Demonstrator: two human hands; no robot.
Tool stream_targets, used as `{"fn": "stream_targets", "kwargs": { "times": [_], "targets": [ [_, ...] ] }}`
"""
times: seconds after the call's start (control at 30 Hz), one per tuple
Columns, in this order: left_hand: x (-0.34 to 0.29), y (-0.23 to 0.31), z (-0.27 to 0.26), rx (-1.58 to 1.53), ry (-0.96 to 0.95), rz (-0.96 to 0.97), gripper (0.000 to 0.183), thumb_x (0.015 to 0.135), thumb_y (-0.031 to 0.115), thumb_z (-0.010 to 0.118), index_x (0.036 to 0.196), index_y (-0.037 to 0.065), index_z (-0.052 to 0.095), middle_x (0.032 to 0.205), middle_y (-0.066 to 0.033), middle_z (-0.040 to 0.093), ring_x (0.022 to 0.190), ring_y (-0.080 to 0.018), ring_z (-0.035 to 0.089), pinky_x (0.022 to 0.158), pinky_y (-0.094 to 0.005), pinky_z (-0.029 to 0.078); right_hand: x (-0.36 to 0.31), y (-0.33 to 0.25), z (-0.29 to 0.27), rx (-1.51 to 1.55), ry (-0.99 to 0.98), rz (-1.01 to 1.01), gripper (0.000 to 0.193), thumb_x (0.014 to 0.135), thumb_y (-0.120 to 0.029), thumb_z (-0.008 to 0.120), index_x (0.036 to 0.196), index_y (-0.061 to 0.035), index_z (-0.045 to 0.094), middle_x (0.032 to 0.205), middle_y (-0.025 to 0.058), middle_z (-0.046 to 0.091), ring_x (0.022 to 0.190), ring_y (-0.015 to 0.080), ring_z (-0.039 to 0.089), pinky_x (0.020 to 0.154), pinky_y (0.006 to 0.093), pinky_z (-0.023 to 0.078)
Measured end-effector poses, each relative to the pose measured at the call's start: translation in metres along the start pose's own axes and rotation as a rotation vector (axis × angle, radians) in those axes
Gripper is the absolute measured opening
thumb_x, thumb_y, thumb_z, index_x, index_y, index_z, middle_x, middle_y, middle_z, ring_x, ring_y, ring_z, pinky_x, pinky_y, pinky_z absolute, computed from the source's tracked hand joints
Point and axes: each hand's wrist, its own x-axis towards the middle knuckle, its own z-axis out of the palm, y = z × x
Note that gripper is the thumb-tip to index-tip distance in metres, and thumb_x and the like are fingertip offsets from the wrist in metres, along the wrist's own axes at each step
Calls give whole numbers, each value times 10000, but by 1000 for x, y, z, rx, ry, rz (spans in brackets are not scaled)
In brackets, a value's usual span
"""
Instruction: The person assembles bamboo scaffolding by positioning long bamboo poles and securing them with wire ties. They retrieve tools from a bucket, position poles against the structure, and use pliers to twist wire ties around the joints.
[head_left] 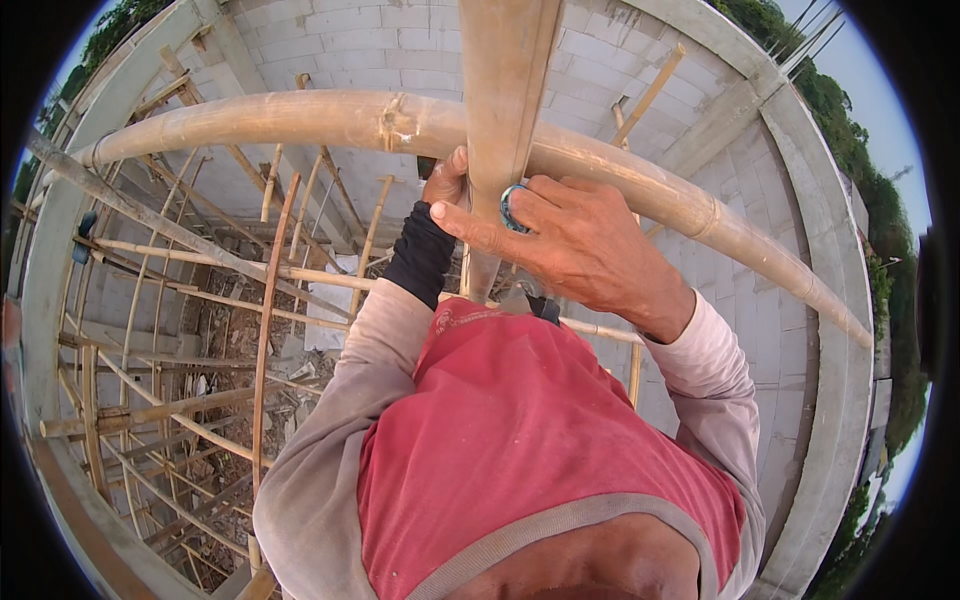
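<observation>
A thick, light-brown upright pole point(508, 90) stands in front of me and crosses a long horizontal bamboo pole point(290, 118). My left hand point(447, 180), with a black cuff at its wrist, is against the upright's left side, just under the crossing. Most of its fingers are out of sight behind the wood. My right hand point(590, 240) lies at the upright's right side, one finger stretched leftward across it, the others curled. Beside those curled fingers shows a small blue loop point(513, 208); whether it is worn or held, I cannot make out.
Bamboo scaffolding point(200, 402) fills the space below left, over ground strewn with rubble. A pale block wall point(340, 45) rises ahead. Concrete beams point(845, 400) run along both sides. A slanting pole point(180, 235) passes at left.
</observation>
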Motion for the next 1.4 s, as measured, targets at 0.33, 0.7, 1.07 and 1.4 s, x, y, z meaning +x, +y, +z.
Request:
{"fn": "stream_targets", "kwargs": {
  "times": [0.33,0.7,1.07,1.4],
  "targets": [
    [0,-3,-13,-31,130,4,514,877,296,770,1267,11,593,1196,-150,677,1093,-276,665,971,-442,550,-2,17,-4,82,123,-47,322,740,-94,728,1060,-130,725,763,13,524,680,169,566,559,320,467],
    [2,-1,-39,-88,-81,-57,556,883,320,764,1283,-19,580,1233,-159,665,1126,-290,654,986,-473,535,-42,30,63,203,482,10,408,652,33,720,1043,-83,727,753,48,528,660,214,567,536,344,455],
    [0,8,-24,-108,-85,-88,695,861,372,772,1362,-21,492,1239,-227,629,1077,-427,656,918,-568,563,-38,22,53,-39,470,-60,233,727,-64,819,944,-75,734,624,-3,415,561,197,532,509,337,426],
    [1,6,-22,-83,-61,-79,765,839,370,793,1398,-25,452,1273,-246,608,1093,-477,641,933,-592,558,-22,-23,43,1098,337,1042,158,878,-215,728,920,-78,661,807,98,663,587,147,601,504,282,465]
  ]
}}
